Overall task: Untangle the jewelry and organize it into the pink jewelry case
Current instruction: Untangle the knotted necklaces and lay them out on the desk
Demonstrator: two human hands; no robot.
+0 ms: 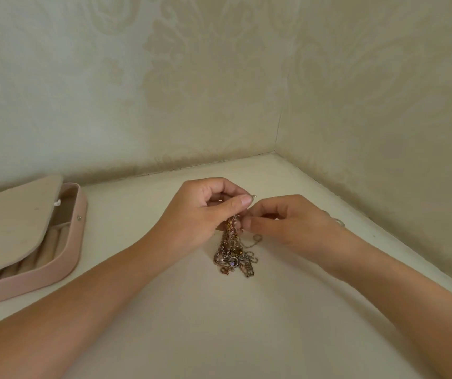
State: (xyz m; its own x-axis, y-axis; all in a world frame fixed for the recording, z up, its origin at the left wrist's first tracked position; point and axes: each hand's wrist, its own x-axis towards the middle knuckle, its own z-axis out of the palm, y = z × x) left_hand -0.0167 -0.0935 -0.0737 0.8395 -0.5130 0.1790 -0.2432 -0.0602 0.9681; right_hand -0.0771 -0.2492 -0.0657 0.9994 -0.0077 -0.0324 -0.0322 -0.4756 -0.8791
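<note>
jewelry tangle (233, 250): frame centre, long axis vertical, pendants lowest | left hand (205, 212): fingers curled, pinching top | right hand (287, 222): fingers pinching chain

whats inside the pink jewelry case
Beige padded rolls and a back compartment show in the pink jewelry case. A beige flap covers most of the inside, so anything beneath is hidden.
</note>
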